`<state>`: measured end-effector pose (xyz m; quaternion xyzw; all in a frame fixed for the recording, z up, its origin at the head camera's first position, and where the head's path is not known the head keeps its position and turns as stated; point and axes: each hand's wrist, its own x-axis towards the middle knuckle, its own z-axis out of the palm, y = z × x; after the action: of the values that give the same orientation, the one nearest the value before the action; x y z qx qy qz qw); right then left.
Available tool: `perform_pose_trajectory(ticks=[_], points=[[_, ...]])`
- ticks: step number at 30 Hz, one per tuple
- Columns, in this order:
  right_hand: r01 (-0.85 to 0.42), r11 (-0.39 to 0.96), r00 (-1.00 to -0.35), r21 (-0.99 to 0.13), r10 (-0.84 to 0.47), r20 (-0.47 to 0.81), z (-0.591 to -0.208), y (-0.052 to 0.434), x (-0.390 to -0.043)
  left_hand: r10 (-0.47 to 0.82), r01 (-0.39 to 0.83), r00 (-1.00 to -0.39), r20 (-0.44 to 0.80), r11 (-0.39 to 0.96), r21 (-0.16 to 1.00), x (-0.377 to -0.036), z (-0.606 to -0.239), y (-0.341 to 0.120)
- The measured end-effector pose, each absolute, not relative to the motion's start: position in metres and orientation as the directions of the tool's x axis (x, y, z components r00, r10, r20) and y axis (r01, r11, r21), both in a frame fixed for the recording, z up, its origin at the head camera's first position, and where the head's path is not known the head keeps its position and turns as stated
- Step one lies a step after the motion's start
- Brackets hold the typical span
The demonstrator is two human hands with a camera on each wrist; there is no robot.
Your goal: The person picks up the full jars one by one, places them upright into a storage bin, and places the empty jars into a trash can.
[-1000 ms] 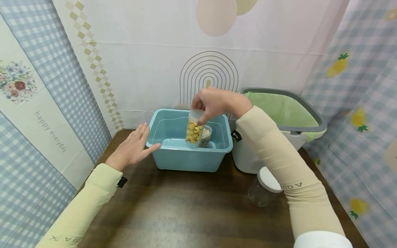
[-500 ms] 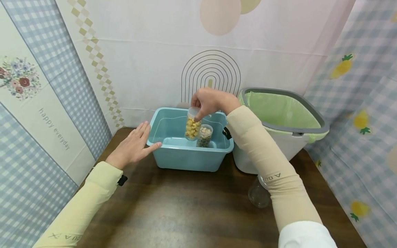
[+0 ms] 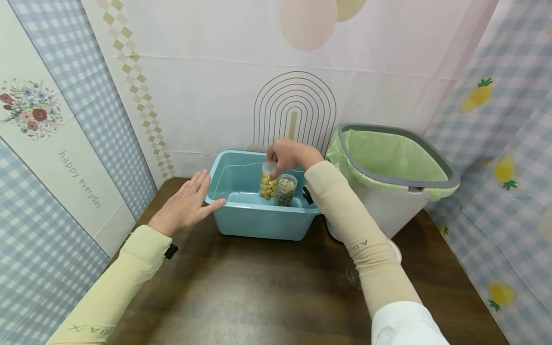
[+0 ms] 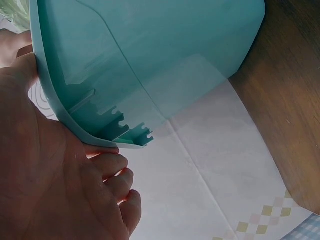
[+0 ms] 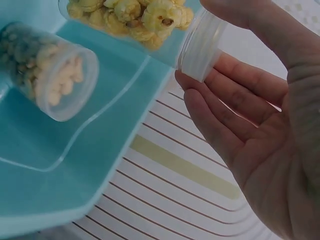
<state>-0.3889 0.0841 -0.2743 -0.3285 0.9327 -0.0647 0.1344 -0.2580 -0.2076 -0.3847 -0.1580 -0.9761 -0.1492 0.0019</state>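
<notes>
My right hand (image 3: 290, 152) holds a clear plastic jar of yellow popcorn (image 3: 268, 187) by its translucent lid, inside a light blue tub (image 3: 258, 221). In the right wrist view, the thumb and fingertips meet the rim of the lid (image 5: 202, 45). Right beside that jar, in the tub, stands a second clear jar (image 3: 286, 190) with pale nuts on top and darker bits below. My left hand (image 3: 183, 203) rests against the tub's left end, fingers extended. In the left wrist view, its thumb and fingers touch the tub's rim (image 4: 47, 92).
To the tub's right is a white bin (image 3: 366, 206) with a grey rim and a green liner bag (image 3: 392, 148). A clear jar with a white lid (image 3: 352, 274) sits on the brown table (image 3: 258, 287), mostly behind my right forearm. Patterned cloth (image 3: 207, 105) hangs behind and at both sides.
The popcorn jar first rises slightly and shifts left of the nut jar, then goes lower into the tub with my right hand. My right forearm swings left. My left hand stays at the rim.
</notes>
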Motion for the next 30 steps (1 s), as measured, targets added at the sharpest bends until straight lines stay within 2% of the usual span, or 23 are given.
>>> perform_pose_trajectory(ticks=[12, 30], points=[[-0.615, 0.764, -0.733, -0.194, -0.645, -0.217, -0.309, 0.075, -0.398, 0.32, 0.322, -0.946, 0.054, 0.903, 0.283, -0.255, -0.385, -0.211], [-0.585, 0.793, -0.75, -0.168, -0.608, -0.261, -0.329, 0.066, -0.399, 0.333, 0.339, -0.94, 0.075, 0.89, 0.303, -0.25, -0.385, -0.217]])
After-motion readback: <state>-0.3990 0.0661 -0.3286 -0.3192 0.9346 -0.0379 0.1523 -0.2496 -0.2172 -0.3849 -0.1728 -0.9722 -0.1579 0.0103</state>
